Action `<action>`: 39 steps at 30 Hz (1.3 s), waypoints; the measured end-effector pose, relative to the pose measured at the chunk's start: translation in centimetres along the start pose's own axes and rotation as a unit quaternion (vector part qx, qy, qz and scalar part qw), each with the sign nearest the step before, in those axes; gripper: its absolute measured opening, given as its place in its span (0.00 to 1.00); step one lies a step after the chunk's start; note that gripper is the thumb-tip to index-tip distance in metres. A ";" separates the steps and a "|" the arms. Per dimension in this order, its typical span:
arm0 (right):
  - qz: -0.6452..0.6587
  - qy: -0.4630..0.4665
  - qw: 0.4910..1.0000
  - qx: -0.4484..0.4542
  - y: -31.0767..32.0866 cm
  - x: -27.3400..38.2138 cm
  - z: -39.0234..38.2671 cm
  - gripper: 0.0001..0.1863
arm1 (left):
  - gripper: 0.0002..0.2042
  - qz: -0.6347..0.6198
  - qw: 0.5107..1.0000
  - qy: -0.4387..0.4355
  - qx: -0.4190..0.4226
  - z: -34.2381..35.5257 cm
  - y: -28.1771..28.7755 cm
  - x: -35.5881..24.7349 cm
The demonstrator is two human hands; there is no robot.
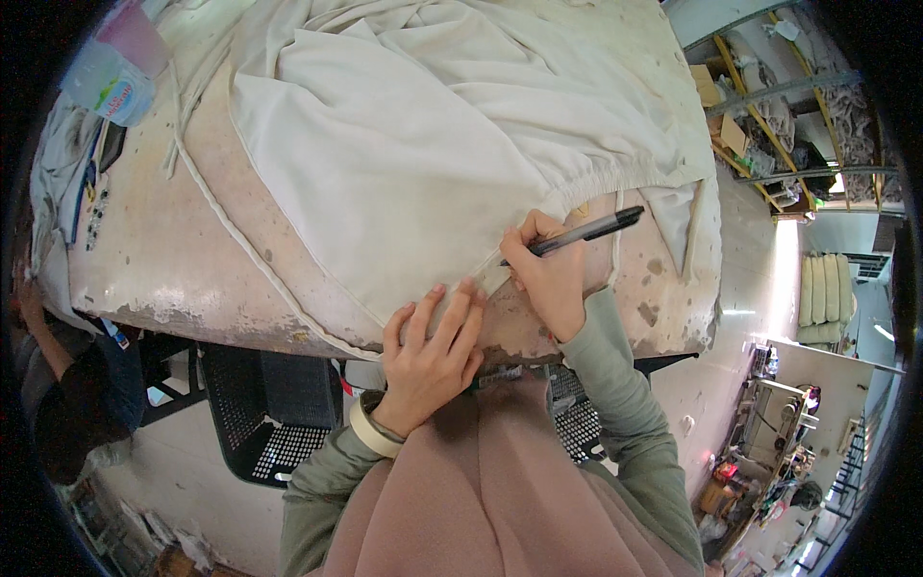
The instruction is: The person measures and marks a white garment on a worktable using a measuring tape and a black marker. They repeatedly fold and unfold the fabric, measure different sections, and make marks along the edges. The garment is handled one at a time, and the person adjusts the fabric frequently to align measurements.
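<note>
A cream fabric piece (365,163) with a gathered band (606,173) is heaped and spread on the worn table (144,269). My left hand (430,356) rests on the fabric's lower edge at the table's front, fingers spread. Just to the right, my right hand (546,264) grips a black-and-grey pen (601,226), its tip at the fabric's edge. A narrow cream cord (240,250) runs down the tabletop to the left of the cloth, toward my left hand.
A pink container (135,38), plastic cup (106,87) and small tools lie at the table's left. Another person (82,404) is at far left. Black perforated baskets (260,433) are below the table edge. Shelving (769,125) and a cluttered workbench (760,452) stand to the right.
</note>
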State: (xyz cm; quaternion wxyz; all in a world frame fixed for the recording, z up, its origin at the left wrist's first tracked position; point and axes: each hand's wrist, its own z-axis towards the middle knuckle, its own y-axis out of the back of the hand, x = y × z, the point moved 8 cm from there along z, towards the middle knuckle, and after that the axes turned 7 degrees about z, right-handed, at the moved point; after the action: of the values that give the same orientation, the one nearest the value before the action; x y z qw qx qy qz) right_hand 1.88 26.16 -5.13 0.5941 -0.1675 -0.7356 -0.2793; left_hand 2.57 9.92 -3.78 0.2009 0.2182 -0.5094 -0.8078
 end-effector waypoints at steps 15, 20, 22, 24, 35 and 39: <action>-0.077 0.083 0.993 0.028 -0.3 -0.1 -0.3 0.13 | 0.29 0.003 0.999 0.012 0.032 0.9 -0.3 -0.2; -0.094 0.114 0.989 0.011 -0.3 0.5 -0.4 0.15 | 0.29 0.007 0.999 0.015 0.029 0.9 -0.3 -0.2; -0.091 0.119 0.989 0.001 -0.2 0.6 -0.4 0.15 | 0.29 0.005 0.999 0.017 0.027 1.0 -0.2 -0.2; -0.115 0.129 0.985 -0.006 -0.2 0.8 -0.5 0.15 | 0.29 0.004 1.000 0.017 0.025 1.0 -0.2 -0.2; -0.088 0.095 0.991 0.019 -0.1 0.1 -0.2 0.14 | 0.30 0.012 0.999 0.017 0.027 1.0 -0.2 -0.2; -0.096 0.100 0.990 0.039 -0.3 0.2 0.0 0.13 | 0.29 0.015 0.999 0.015 0.027 1.0 -0.2 -0.2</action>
State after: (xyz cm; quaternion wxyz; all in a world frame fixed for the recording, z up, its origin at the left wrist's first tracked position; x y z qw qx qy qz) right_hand 1.71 25.90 -5.03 0.6408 -0.0444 -0.6956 -0.3217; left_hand 2.19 10.88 -3.56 0.2149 0.2282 -0.5307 -0.7875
